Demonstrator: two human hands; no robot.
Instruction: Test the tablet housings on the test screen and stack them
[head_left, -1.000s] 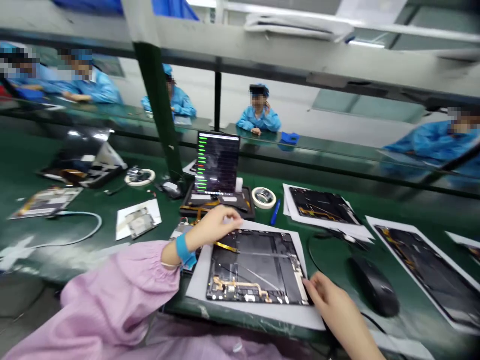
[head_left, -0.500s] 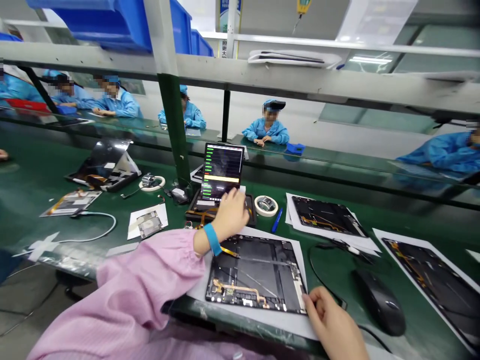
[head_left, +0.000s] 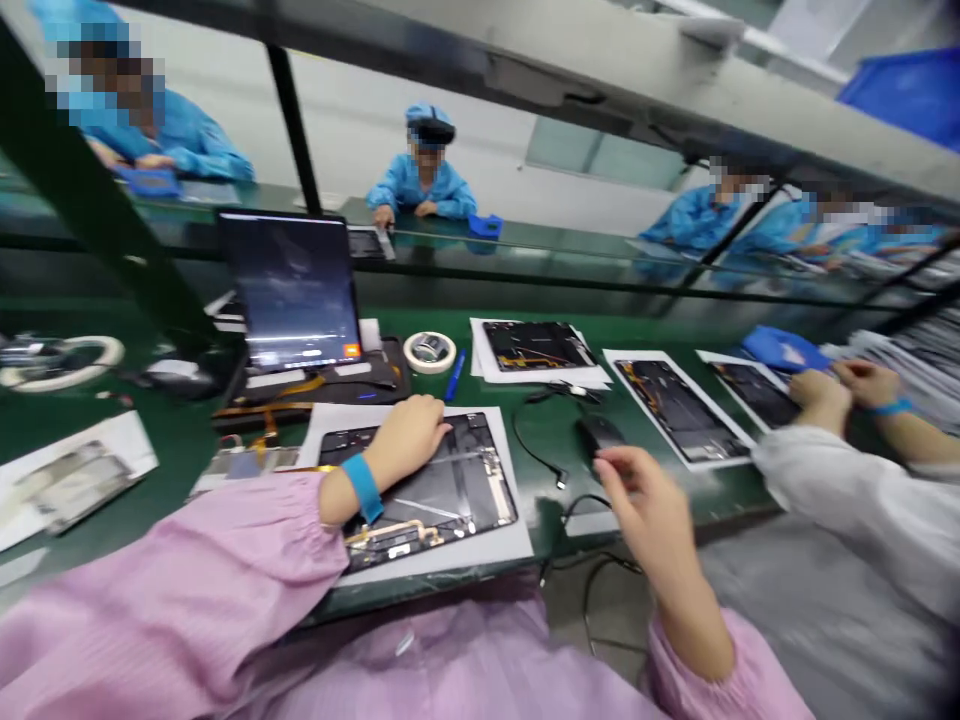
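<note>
My left hand (head_left: 409,440), below a blue wristband (head_left: 363,487), is over the opened tablet housing (head_left: 465,465), with its back up and fingers loosely bent. Whether its fingertips touch the housing is hard to tell. The housing is black, with copper-coloured flex cables, and lies on white paper (head_left: 514,545). My right hand (head_left: 649,500) is raised beside the black mouse (head_left: 596,432), thumb and index tip close together. Anything between those fingers is too small to make out. Behind my left hand a lit tablet screen (head_left: 292,285) leans upright on a dark stand (head_left: 386,375).
A tape roll (head_left: 410,360) and a blue pen (head_left: 456,375) lie behind the housing. More housings, one (head_left: 536,345) at the back and one (head_left: 675,405) to the right, rest on paper. A black cable (head_left: 536,455) curves nearby. A co-worker's grey-white sleeve (head_left: 832,490) reaches in from the right.
My view has turned right. My left hand came back from the lit screen to over the housing. My right hand left the housing's corner for beside the mouse. The screen's text list is gone.
</note>
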